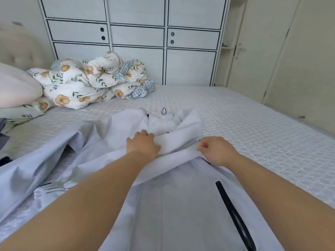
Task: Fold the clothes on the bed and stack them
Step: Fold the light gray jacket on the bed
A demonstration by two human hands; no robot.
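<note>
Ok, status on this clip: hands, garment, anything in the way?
Left hand gripping jacket fold. Right hand pinching same fold. Jacket unfolded on bed. Duvet bunched far left, clear.

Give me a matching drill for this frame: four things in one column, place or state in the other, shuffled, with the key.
Things
1. jacket
2. floral quilt
3. left hand
4. right hand

Places or states
A. bunched in a heap at the far side of the bed
B. fingers curled, pinching a fold of fabric
C. spread out, pale grey with a black pocket zip
D. lying over the folded edge, nearer the hood

Pairs: 1-C, 2-A, 3-D, 4-B
</note>
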